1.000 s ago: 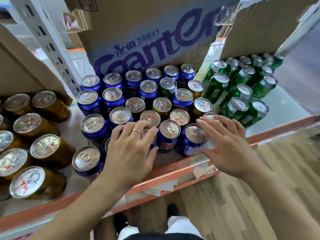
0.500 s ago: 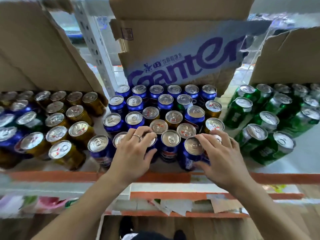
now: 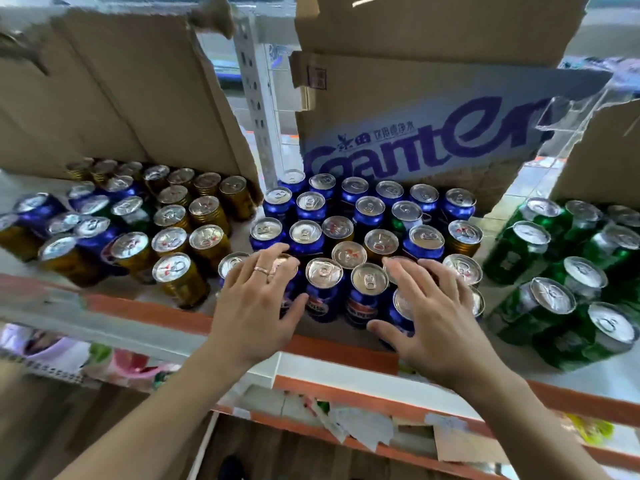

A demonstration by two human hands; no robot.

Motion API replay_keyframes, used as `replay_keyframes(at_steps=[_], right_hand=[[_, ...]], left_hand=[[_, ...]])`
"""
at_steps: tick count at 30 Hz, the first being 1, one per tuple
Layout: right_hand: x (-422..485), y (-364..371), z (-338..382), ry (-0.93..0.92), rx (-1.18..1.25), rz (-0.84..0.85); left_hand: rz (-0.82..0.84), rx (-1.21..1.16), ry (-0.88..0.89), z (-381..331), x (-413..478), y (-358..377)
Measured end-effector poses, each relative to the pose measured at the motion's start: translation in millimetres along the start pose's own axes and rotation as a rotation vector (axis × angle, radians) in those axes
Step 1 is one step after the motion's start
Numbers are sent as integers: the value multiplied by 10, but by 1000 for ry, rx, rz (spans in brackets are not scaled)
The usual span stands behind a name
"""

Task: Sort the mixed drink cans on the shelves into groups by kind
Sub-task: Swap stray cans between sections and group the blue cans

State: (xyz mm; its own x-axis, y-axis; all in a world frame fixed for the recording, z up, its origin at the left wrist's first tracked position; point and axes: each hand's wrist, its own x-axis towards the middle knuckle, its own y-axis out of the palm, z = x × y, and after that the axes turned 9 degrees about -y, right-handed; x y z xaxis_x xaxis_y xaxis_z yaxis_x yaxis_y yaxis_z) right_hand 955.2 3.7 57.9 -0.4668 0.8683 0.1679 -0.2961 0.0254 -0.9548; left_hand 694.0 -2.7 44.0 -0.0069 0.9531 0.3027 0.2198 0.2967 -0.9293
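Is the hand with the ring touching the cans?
Touching. The head view shows the left hand with fingers lying on the blue cans' tops.

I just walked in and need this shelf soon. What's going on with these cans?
A person is sorting drinks by kind. The left hand and right hand lie spread over the front of the middle cluster of blue cans, where some gold cans are mixed in; neither has a grip on one. Green cans stand grouped at right.
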Motion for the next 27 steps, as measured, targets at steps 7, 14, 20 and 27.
replay_keyframes(at_steps=[7, 14, 20, 27], right_hand=[[301, 82, 384, -47, 59, 3], [651, 122, 747, 8, 33, -6], [676, -8, 771, 177, 0, -104], [421, -202, 564, 428, -92, -191]], left_hand=[[0, -9, -37, 371, -22, -128], [38, -34, 16, 793, 179, -288], [72, -69, 170, 745, 588, -370], [152, -104, 380, 353, 992, -192]])
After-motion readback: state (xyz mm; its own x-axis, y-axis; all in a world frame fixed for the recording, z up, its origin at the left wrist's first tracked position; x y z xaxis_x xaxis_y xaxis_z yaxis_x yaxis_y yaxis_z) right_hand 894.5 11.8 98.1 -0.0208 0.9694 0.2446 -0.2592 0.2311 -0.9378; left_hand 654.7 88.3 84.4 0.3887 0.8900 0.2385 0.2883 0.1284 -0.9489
